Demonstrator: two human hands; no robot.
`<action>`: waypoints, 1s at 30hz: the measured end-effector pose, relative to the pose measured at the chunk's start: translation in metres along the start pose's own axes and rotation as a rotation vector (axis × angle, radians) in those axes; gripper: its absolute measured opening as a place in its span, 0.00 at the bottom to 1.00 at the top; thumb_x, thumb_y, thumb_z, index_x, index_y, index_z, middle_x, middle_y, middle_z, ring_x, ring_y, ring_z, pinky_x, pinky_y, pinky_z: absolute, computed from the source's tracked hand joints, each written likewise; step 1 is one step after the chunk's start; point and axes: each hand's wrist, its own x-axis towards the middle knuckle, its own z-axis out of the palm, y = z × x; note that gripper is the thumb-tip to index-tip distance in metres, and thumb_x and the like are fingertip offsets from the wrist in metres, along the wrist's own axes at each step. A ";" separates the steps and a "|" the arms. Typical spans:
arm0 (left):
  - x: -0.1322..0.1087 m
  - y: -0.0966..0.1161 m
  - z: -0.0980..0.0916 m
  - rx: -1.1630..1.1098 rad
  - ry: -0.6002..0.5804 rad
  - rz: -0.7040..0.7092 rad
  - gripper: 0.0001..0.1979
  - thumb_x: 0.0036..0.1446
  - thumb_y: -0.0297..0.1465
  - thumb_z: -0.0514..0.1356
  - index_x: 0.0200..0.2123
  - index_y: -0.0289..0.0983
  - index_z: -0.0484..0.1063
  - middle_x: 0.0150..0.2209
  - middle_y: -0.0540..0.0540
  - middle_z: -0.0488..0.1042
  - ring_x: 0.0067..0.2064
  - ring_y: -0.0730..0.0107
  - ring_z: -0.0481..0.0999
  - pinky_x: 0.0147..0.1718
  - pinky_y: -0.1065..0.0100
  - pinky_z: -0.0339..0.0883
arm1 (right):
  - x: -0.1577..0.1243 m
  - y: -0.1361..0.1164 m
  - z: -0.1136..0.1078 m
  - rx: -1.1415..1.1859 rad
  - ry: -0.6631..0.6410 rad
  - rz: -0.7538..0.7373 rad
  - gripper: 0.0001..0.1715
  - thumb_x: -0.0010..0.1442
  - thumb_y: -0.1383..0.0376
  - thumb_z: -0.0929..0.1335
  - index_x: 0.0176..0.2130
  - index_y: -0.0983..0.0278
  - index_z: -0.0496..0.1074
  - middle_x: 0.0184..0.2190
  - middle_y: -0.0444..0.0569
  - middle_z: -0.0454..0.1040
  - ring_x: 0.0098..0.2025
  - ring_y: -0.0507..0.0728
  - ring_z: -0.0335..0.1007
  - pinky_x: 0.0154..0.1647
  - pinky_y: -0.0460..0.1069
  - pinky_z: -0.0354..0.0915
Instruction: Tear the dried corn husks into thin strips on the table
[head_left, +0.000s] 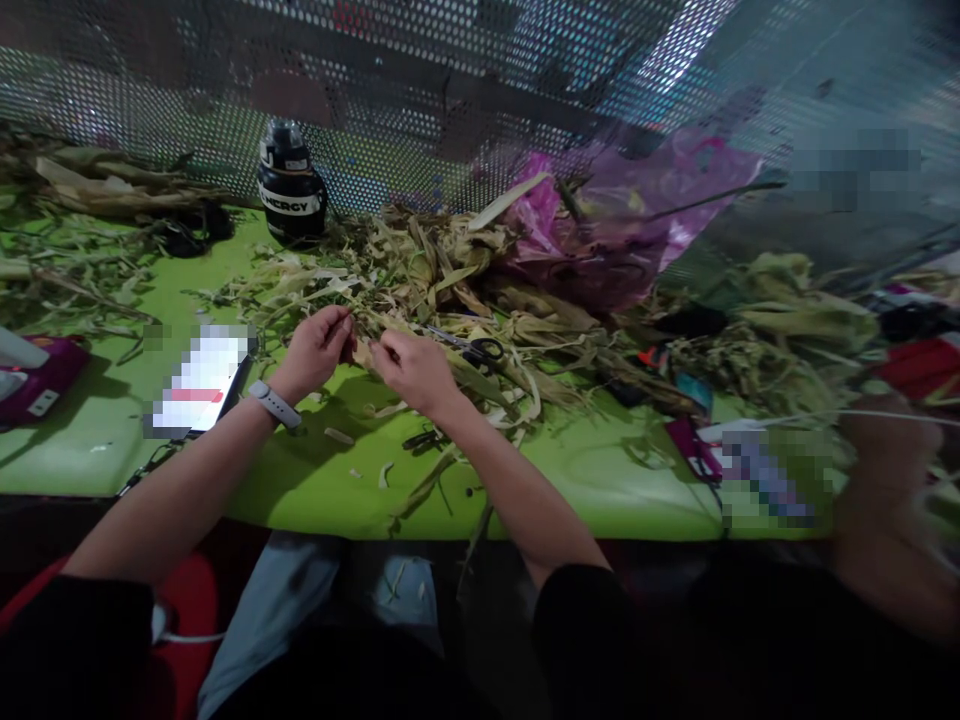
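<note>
Over the green table (pixel 322 485), my left hand (pixel 319 348) is closed with its fingertips pinched together; a light band circles that wrist. My right hand (pixel 411 368) faces it, fingers curled in. Between the two hands a small pale piece (pixel 363 353), perhaps dried leaf, shows, but which fingers grip it is hard to make out. Dried husks and leaves (pixel 435 265) pile up just beyond both hands. Scissors with black handles (pixel 484 350) lie on the pile to the right of my right hand. Scraps (pixel 339 436) lie on the table below.
A black bottle (pixel 291 195) stands at the back left, before a perforated metal screen (pixel 420 110). A phone (pixel 202 380) lies left of my left wrist. Pink plastic bag (pixel 600 230) sits behind the pile. Another person's arm (pixel 889 500) is at the far right.
</note>
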 end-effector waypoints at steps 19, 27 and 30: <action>0.002 0.006 -0.003 -0.419 -0.012 -0.320 0.14 0.56 0.40 0.63 0.36 0.35 0.68 0.32 0.47 0.76 0.30 0.72 0.79 0.28 0.72 0.71 | 0.003 -0.002 -0.011 0.249 0.156 -0.081 0.20 0.65 0.56 0.63 0.25 0.63 0.67 0.29 0.48 0.64 0.33 0.53 0.62 0.35 0.49 0.58; -0.001 -0.003 0.005 -0.436 0.085 -0.288 0.11 0.55 0.37 0.64 0.36 0.35 0.74 0.36 0.47 0.77 0.34 0.74 0.75 0.38 0.68 0.72 | 0.004 0.004 -0.001 0.219 -0.024 0.135 0.15 0.58 0.59 0.65 0.23 0.62 0.62 0.24 0.45 0.66 0.27 0.53 0.60 0.32 0.50 0.61; -0.002 -0.006 0.007 -0.266 0.134 -0.222 0.09 0.57 0.35 0.61 0.37 0.35 0.76 0.35 0.47 0.76 0.35 0.74 0.73 0.38 0.70 0.69 | 0.005 0.008 0.008 0.361 -0.081 0.293 0.10 0.56 0.58 0.67 0.35 0.62 0.67 0.30 0.45 0.72 0.25 0.51 0.62 0.29 0.48 0.63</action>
